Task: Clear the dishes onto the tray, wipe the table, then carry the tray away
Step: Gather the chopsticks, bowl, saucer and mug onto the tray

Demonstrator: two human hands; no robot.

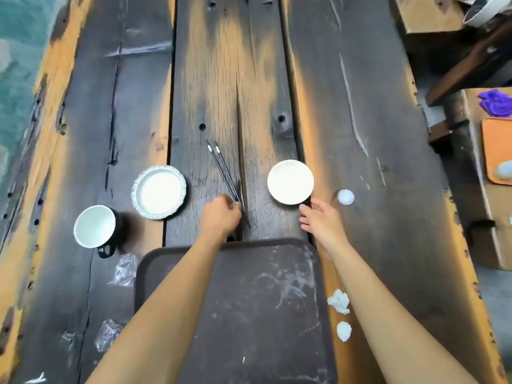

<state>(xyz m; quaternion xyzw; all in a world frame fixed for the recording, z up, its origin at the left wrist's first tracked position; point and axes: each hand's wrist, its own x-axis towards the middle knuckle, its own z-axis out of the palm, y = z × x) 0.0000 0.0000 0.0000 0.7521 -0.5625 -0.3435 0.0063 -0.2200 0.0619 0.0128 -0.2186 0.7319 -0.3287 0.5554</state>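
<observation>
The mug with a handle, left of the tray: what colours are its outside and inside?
Black outside, white inside; head view.

Empty dark tray (249, 314); 2 plates (158, 192), cup (95, 226), chopsticks (225, 176) beyond.

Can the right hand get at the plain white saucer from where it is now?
Probably yes. The right hand is open, fingertips just short of the plain white saucer, with only bare table between. The small white disc lies off to the side, out of the way.

A rustic eatery or tea-house setting, by the look of it: a long plank table (360, 134) of charred wood fills the frame, a serving tray (263, 300) at bottom centre; 2 white dishes (290, 181) and chopsticks (225, 173) mid-frame.
</observation>
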